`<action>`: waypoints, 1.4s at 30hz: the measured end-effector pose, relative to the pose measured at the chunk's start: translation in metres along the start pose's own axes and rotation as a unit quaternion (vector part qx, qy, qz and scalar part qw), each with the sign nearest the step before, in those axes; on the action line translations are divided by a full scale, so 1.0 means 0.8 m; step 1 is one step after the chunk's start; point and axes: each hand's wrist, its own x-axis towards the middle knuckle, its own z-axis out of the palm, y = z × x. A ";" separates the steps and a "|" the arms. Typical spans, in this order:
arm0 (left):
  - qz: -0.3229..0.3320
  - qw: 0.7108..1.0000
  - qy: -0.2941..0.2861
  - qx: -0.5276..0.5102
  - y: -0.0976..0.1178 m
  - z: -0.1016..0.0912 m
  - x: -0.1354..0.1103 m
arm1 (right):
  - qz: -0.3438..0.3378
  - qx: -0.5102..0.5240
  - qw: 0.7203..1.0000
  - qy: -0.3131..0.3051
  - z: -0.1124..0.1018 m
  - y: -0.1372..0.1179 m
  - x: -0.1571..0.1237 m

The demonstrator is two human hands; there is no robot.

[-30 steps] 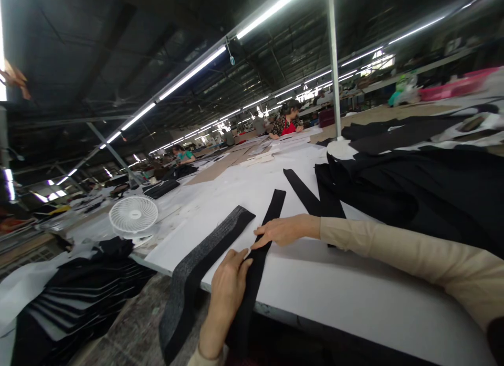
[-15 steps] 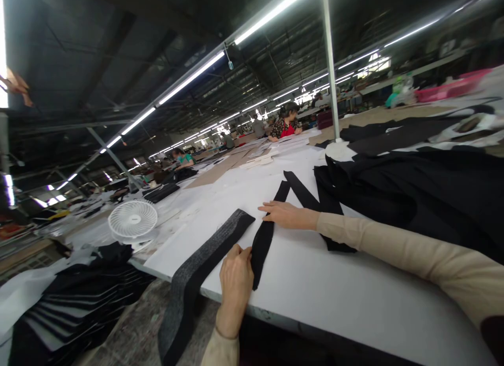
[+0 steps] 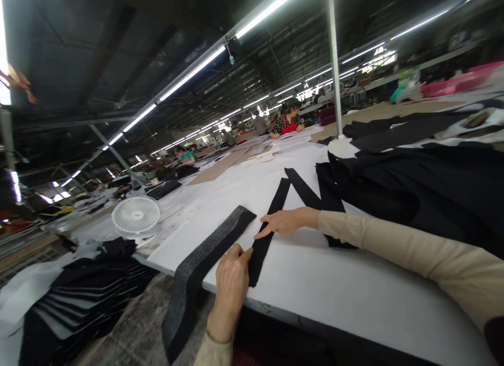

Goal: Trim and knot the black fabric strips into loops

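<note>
A narrow black fabric strip (image 3: 259, 261) lies slantwise on the white tabletop near its front edge. My left hand (image 3: 231, 275) has its fingers curled and its thumb at the strip's left edge, in a pinch on it. Farther up the same strip rests my right hand (image 3: 286, 221), palm down, its fingers stretched out and touching the cloth. To the left, a grey-and-black strip (image 3: 214, 242) runs across the table and hangs over the front edge. Another black strip (image 3: 303, 188) angles away beyond my right hand.
A large heap of black cloth (image 3: 425, 192) covers the right side. At the left stand a white fan (image 3: 136, 215) and a lower stack of black pieces (image 3: 86, 290). A metal post (image 3: 335, 66) rises behind the table. A person in red and dark print (image 3: 289, 122) is farther back.
My right hand has drawn slightly nearer to my left, its index finger now lower on the strip. The strip lies straighter. The view has shifted a little.
</note>
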 end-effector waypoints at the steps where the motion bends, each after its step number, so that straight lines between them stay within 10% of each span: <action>1: 0.001 1.000 -0.001 0.002 0.000 0.001 0.000 | 0.006 -0.016 1.000 -0.009 -0.003 -0.007 -0.001; 6: -0.008 1.000 -0.006 -0.012 0.000 0.002 0.002 | -0.054 -0.067 0.995 0.043 -0.005 -0.045 -0.001; 14: -0.020 0.978 0.061 -0.199 -0.020 0.003 -0.031 | -0.058 -0.005 0.998 -0.037 -0.005 -0.052 0.002; 42: -0.108 0.953 0.182 -0.217 -0.012 0.010 -0.068 | -0.115 0.046 0.992 -0.006 0.006 -0.087 -0.001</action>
